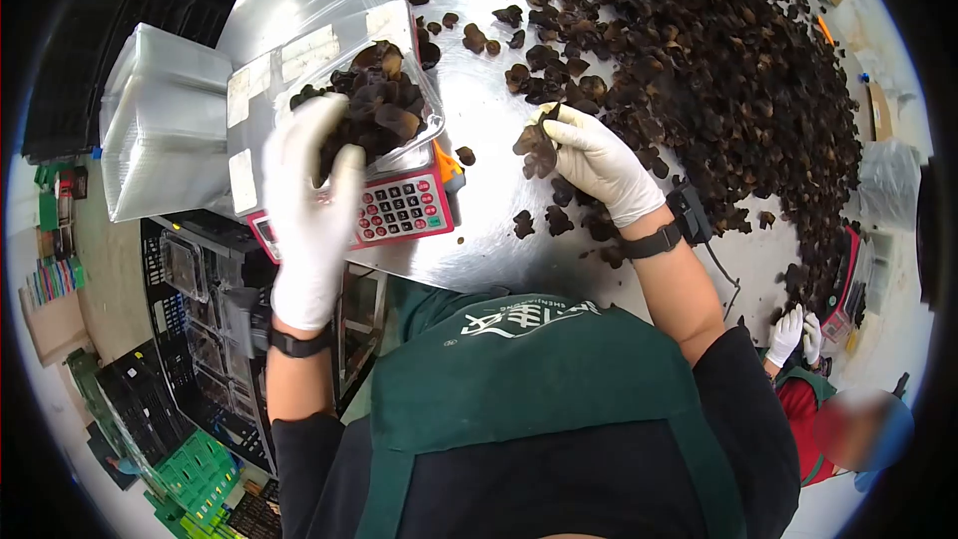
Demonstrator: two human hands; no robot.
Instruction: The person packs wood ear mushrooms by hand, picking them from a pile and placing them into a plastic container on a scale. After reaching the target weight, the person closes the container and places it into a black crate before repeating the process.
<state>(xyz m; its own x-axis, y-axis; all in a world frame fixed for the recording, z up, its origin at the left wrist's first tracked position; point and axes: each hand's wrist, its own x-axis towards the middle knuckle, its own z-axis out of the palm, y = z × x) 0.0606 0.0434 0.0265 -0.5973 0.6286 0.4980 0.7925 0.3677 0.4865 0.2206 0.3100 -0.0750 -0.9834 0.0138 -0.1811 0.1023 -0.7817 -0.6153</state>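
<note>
My right hand [602, 162], in a white glove, pinches a dark brown wood ear mushroom [537, 156] above the metal table [479, 210]. My left hand [317, 190], also gloved and slightly blurred, is at the near left side of a clear plastic tray [432, 118], thumb and fingers apart around the mushrooms' edge. Dark wood ear mushrooms [377, 100] are heaped in this tray, which rests on a red-edged weighing scale [404, 208] with a keypad. My left hand covers part of the scale and tray.
A large pile of wood ear mushrooms [699, 60] spreads over the table's right side, with loose pieces near my right hand. Stacked clear trays [165, 125] stand left of the scale. Black crates [200, 339] are below. At lower right, a co-worker's gloved hands [793, 334] are beside another scale.
</note>
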